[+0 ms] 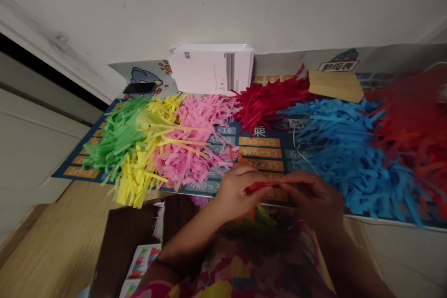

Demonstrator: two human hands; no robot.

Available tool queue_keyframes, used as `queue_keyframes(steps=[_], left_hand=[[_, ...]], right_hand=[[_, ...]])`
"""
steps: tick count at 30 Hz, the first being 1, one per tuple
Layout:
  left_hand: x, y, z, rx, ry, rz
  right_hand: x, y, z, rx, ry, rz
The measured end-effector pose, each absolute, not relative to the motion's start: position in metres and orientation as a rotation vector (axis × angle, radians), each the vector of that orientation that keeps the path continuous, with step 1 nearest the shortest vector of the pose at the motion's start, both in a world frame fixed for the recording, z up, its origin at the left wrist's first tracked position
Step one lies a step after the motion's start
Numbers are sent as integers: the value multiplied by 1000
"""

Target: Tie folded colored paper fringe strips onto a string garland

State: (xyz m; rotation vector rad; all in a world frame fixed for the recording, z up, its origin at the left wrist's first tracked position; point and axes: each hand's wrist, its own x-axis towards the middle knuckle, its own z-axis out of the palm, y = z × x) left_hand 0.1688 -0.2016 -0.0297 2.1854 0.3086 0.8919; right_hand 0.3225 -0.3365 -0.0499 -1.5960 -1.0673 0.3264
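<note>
My left hand [238, 191] and my right hand [314, 198] meet over the near edge of a dark blue multiplication-table mat [260, 153]. Both pinch a thin red-orange paper strip [260, 187] stretched between them, fingers closed on it. On the mat lie heaps of cut paper strips: green [115, 137], yellow [141, 167], pink [190, 142], dark red [268, 100], blue [345, 153] and a red heap [417, 121] at the right. The pink heap is nearest my left hand, the blue one nearest my right.
A stack of white paper [213, 69] leans on the wall at the back, a black phone [139, 87] to its left. A tan block [335, 84] lies behind the blue heap. Wooden floor [52, 237] and a colourful printed sheet [143, 260] are at lower left.
</note>
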Motion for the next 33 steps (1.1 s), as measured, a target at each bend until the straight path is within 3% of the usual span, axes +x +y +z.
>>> queue_keyframes(steps=[8, 17, 33], left_hand=[[169, -209, -31, 2333, 210, 1180], [171, -213, -38, 2315, 258, 1177], [171, -199, -53, 2221, 270, 1177]], right_hand=[[313, -338, -45, -1658, -1223, 115], [308, -337, -38, -1705, -1307, -71], [310, -322, -41, -1695, -1386, -49]])
